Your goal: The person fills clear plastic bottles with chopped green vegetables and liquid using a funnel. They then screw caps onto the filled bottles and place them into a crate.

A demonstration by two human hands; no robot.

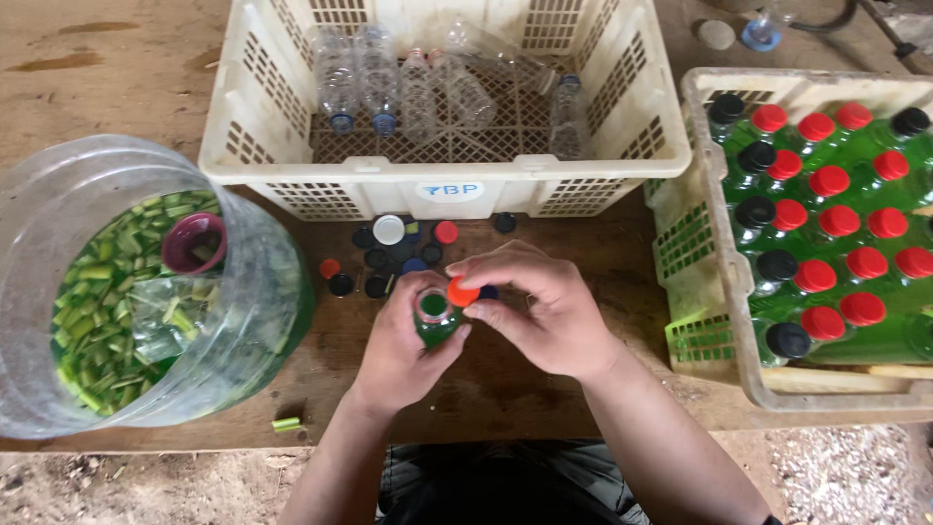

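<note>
My left hand is wrapped around a small clear bottle filled with green liquid, held upright over the wooden table. Its mouth is uncovered. My right hand pinches a red cap at the bottle's rim, tilted and partly over the mouth. Just behind the hands lies a loose pile of bottle caps in black, blue, red and white.
A cream crate with several empty clear bottles stands behind the caps. Another crate at right holds many capped green bottles. A large clear jug of green liquid and chopped stalks, with a maroon funnel, sits at left.
</note>
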